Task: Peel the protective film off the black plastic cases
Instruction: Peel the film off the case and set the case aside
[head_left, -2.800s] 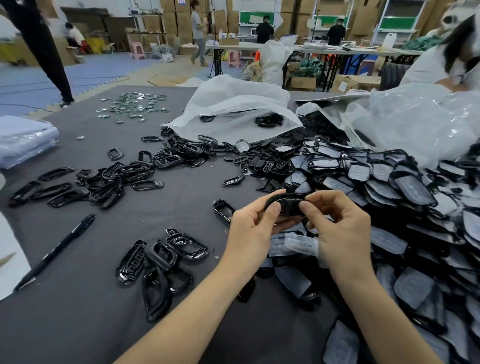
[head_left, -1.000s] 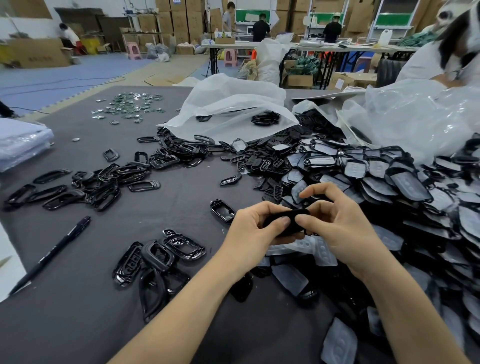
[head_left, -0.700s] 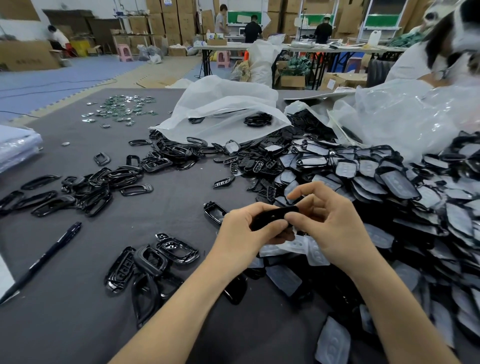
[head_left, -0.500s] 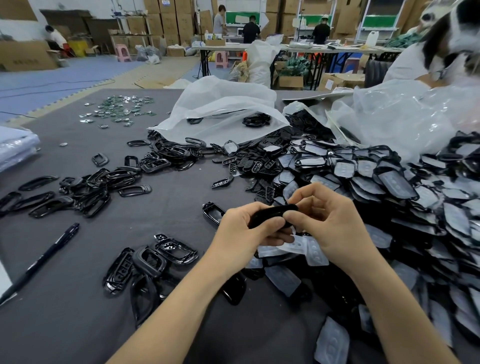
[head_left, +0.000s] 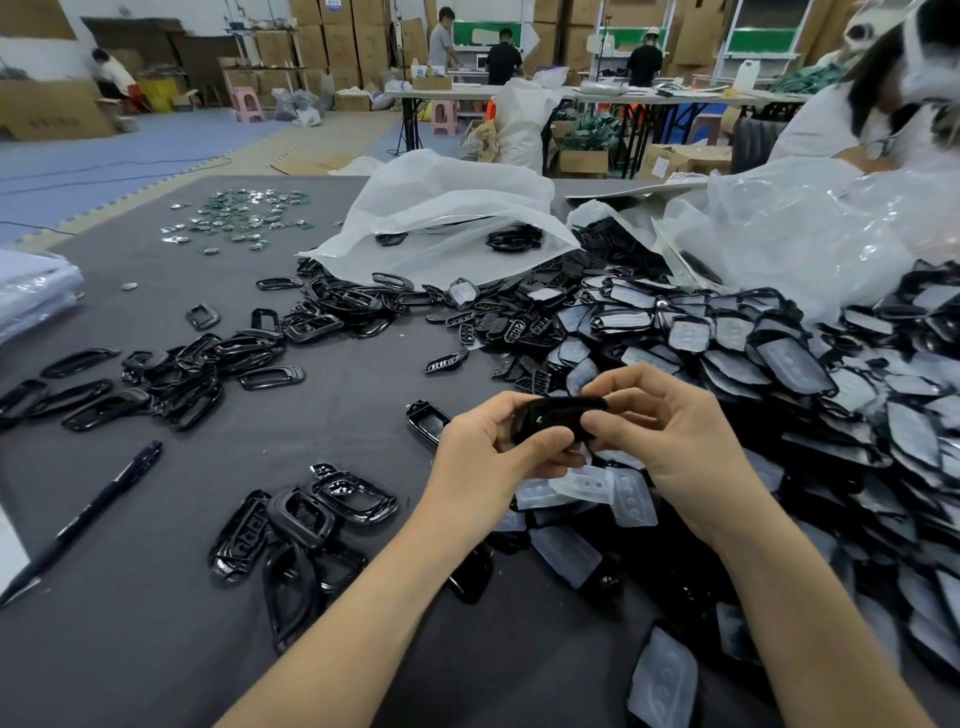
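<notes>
case (head_left: 555, 415): black, held above the desk (head_left: 156, 639) between both hands, roughly level with its long side running left to right, just in front of the pile. I cannot tell whether film is on it.
left hand (head_left: 483, 457): grips the case's left end, thumb across the near face, fingers curled behind.
right hand (head_left: 670, 447): pinches the case's right end, thumb at the near edge, fingers bent over the top.
pile (head_left: 779, 364): a deep heap of black cases over the desk's right side, many with whitish film on their faces.
films (head_left: 597, 483): a few whitish pieces lying on the desk just under the hands.
bare cases (head_left: 311, 514): a small glossy cluster near the left forearm, touching one another.
frames (head_left: 197, 364): black rings scattered across the desk's left half.
pen (head_left: 88, 514): dark, lying aslant near the left edge, well apart from the hands.
bags (head_left: 447, 208): crumpled pale plastic at the far side, behind the pile.
</notes>
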